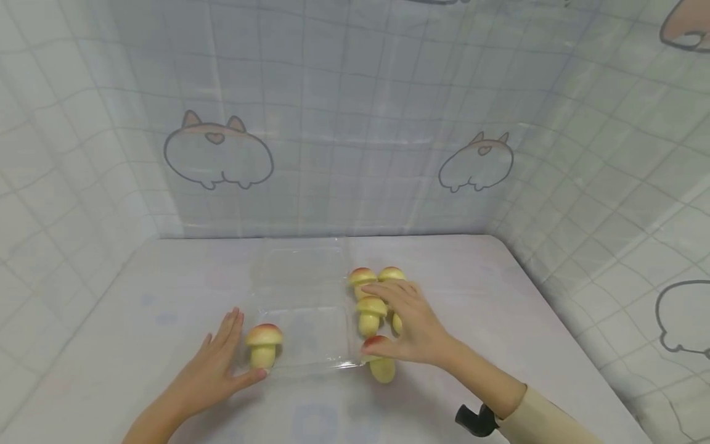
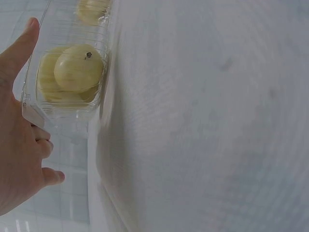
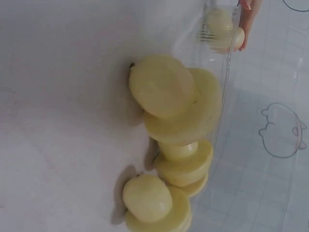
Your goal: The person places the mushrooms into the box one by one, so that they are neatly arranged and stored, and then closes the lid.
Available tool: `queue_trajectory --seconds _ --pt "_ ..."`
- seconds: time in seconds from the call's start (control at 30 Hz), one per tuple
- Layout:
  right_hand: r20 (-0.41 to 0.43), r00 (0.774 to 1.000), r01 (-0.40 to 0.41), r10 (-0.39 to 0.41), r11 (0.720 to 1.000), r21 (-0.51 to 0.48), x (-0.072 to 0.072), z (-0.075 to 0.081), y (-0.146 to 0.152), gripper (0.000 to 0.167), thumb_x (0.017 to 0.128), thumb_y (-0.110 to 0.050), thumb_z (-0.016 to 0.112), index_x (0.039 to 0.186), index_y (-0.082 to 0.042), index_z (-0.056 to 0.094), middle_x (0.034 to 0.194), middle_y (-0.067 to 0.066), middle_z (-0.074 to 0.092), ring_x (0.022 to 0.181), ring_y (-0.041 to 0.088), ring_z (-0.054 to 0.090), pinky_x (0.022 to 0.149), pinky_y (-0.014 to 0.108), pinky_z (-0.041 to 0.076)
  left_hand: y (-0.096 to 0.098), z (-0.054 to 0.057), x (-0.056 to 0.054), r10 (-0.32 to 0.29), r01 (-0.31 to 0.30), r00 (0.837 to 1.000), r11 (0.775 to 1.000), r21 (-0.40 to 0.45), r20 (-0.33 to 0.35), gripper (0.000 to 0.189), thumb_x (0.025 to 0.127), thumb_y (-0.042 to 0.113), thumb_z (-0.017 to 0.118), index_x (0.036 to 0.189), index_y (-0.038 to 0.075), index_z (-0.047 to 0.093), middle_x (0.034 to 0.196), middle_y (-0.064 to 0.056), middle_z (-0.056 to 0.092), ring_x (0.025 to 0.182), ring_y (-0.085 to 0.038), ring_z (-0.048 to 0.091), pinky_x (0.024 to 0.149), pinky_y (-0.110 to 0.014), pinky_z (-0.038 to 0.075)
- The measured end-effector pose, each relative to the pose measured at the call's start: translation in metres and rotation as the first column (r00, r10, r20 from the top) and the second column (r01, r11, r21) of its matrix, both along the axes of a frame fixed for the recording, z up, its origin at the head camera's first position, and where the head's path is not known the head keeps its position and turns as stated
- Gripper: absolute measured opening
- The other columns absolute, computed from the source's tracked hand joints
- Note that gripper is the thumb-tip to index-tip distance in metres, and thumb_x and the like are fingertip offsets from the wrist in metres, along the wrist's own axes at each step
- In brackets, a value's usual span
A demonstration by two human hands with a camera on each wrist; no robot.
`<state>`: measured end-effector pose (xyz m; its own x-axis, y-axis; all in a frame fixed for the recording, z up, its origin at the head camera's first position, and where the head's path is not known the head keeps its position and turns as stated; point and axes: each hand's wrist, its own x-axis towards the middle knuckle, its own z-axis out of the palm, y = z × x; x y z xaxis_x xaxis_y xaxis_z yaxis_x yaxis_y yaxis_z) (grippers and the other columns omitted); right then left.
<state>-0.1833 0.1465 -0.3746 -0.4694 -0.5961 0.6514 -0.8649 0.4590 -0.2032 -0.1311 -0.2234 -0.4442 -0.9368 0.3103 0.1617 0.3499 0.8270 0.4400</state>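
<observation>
A person's left grip (image 1: 213, 373), fingers extended rather than clenched, rests by the left end of a clear plastic rectangular container (image 1: 316, 339) on a pale, faintly patterned surface (image 1: 460, 271); inside that end sits one yellow, red-capped mushroom-shaped piece (image 1: 264, 346). The right grip (image 1: 413, 324), released and spread, hangs over similar yellow mushroom pieces (image 1: 370, 316) just beside the container's right wall; contact is unclear. The step in hand appears to be selecting another piece for loading; the next move likely calls for closing thumb and fingers on one, then lifting it over the wall.
</observation>
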Motion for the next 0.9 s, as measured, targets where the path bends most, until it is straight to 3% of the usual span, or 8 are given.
queue_trajectory --seconds 0.33,0.9 --pt "0.034 0.999 0.035 -0.036 0.999 0.025 0.007 -0.003 0.019 0.095 0.059 -0.051 0.087 0.137 -0.01 0.051 0.136 -0.002 0.054 0.117 0.019 0.048 0.092 0.038 0.037 -0.001 0.001 0.0 -0.002 0.002 1.0 1.0 -0.004 0.005 0.113 0.081 0.055 0.069 0.149 -0.01 0.008 0.155 -0.029 0.011 0.143 -0.041 0.012 0.105 -0.069 0.018" --pt "-0.025 0.998 0.054 -0.052 0.996 0.065 0.011 -0.017 0.038 0.096 0.056 -0.048 0.089 0.135 -0.008 0.052 0.13 0.002 0.058 0.113 0.018 0.051 0.089 0.035 0.037 0.0 0.0 -0.001 -0.004 0.003 1.0 1.0 0.015 0.023 0.113 0.082 0.055 0.068 0.15 -0.01 0.007 0.155 -0.03 0.01 0.144 -0.041 0.009 0.105 -0.07 0.016"
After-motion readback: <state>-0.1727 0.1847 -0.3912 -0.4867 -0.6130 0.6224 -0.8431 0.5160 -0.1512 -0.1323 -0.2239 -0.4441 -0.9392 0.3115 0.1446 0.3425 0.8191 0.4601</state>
